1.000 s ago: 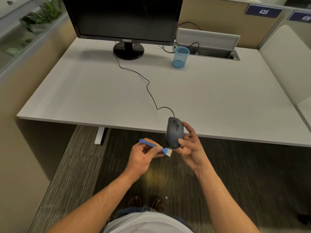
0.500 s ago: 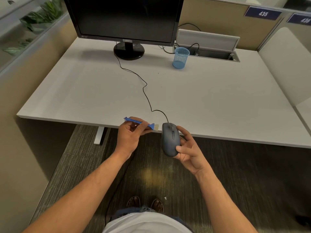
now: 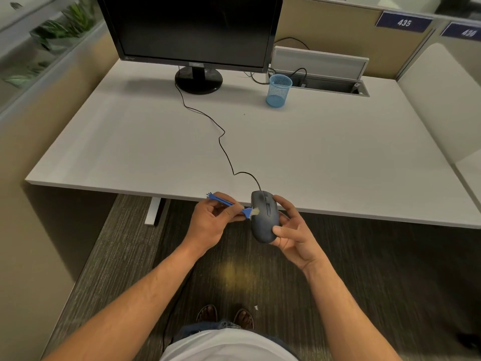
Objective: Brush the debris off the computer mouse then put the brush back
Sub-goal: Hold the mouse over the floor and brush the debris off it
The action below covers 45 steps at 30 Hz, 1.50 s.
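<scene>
Since half a second ago, the left hand (image 3: 212, 221) has brought the brush (image 3: 232, 205) back in to the mouse (image 3: 263, 217), so the pale bristles now lie against the mouse's left flank where before they stood off to its left. The mouse itself sits a little higher against the near edge of the surface (image 3: 325, 157) than it did a second ago, when the brush was working at its lower end.

The left hand pinches the thin blue handle between thumb and curled fingers, the handle slanting up and to the left with its forked tail end poking out above the knuckles. The right hand (image 3: 291, 235) holds the dark mouse in the air just in front of the white surface's edge, buttons and scroll wheel facing up; the thumb presses the lower right side and the fingers curl around the far side, with one fingertip showing at the top right. The mouse's black cable (image 3: 221, 138) runs from its front end across the surface towards the round base of the monitor (image 3: 192, 29).

A blue mesh cup (image 3: 278, 91) stands upright near the back of the surface, to the right of the monitor base and just beside an open cable hatch (image 3: 335, 86). Below, the carpeted floor (image 3: 364, 256) shows between the forearms, along with the person's sandalled feet.
</scene>
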Tool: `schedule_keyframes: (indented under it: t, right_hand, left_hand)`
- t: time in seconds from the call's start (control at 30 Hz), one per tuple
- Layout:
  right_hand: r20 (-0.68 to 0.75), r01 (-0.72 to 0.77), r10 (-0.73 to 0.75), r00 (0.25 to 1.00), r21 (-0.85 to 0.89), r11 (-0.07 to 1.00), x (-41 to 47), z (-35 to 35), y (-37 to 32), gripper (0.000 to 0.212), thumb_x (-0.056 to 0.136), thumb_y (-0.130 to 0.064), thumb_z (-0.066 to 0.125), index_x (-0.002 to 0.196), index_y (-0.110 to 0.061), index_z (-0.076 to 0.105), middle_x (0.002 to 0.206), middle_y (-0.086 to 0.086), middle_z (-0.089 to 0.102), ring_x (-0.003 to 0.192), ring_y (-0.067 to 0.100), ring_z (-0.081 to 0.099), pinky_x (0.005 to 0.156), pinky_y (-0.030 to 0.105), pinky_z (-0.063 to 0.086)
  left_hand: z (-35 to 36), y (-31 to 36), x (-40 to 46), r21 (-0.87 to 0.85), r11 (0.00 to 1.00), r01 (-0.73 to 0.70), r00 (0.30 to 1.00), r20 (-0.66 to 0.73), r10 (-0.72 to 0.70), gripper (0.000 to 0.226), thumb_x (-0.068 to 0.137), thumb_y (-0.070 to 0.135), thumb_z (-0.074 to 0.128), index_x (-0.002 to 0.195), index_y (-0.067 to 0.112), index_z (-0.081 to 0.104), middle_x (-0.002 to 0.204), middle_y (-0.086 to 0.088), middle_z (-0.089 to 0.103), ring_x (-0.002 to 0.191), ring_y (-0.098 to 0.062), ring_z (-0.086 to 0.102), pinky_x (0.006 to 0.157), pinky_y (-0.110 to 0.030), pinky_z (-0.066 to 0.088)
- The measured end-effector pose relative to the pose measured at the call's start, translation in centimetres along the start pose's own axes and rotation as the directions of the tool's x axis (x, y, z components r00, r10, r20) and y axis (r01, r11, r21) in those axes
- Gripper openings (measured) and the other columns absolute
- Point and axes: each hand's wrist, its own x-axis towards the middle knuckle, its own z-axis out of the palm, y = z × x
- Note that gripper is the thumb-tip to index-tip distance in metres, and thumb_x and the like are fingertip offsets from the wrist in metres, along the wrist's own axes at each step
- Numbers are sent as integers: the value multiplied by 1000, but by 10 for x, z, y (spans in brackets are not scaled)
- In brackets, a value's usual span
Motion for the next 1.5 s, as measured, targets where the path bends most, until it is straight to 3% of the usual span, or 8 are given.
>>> schedule_keyframes:
  t: [0.23,0.43,0.7,0.87,1.0,1.1,1.3,1.5]
  right_hand:
    - [-36,-6,5,999,-30,1000,0,0,2,79,67,2,80,138,-23,59,138,14,61,127,40,59,82,49,61]
    - [-73,0,-2,997,-31,1000,0,-1,4,79,68,5,79,139,-22,58,142,15,57,129,40,58,80,49,61]
    - [-42,-21,20,999,-24,999,-6,2,6,82,64,0,83,139,-21,58,142,13,58,129,37,58,81,49,61]
    - [-32,-47,44,999,-94,994,-6,8,8,83,61,-2,85,138,-22,59,143,14,56,130,38,56,78,47,62]
    - [-19,-45,43,999,-135,990,-6,11,8,80,63,-4,86,136,-25,61,137,10,61,125,35,61,78,47,61]
    - [-41,-38,33,999,-143,989,-7,10,8,81,61,-4,87,134,-25,62,136,10,62,125,35,60,79,49,60]
    - [-94,-28,13,996,-162,986,-6,3,10,79,66,6,79,137,-22,59,136,12,61,129,40,56,83,54,60]
    - [-124,-21,-1,992,-178,984,-6,0,9,78,67,5,79,136,-25,60,142,15,55,128,37,57,82,52,59]
  left_hand:
    - [-3,-4,-24,99,994,-36,996,80,28,12,81,35,72,93,32,74,95,-5,75,93,-25,73,82,-37,61]
    - [-6,-9,-35,233,969,-84,990,126,56,18,85,43,72,97,29,73,95,-1,76,91,-24,73,81,-36,61]
    - [-12,-1,-16,177,975,-138,990,-6,141,17,84,39,73,94,25,75,94,0,76,89,-21,74,80,-35,62]
    - [-13,8,11,317,934,-168,984,-10,180,9,88,21,72,94,29,70,93,11,74,88,-13,73,82,-27,60]
    - [-13,15,21,528,805,-272,960,95,262,9,92,18,70,95,27,71,89,15,72,89,-3,68,78,-15,53]
    - [-11,15,17,614,696,-373,927,217,305,11,91,21,70,101,17,72,92,10,71,88,-5,66,76,-17,54]
    - [-5,11,-1,632,572,-523,852,396,342,13,89,12,72,102,8,73,95,-2,73,88,-1,62,80,-9,48]
    - [-2,7,-23,589,546,-596,789,555,263,14,91,14,71,103,8,72,97,-3,73,89,-8,67,82,-19,54]
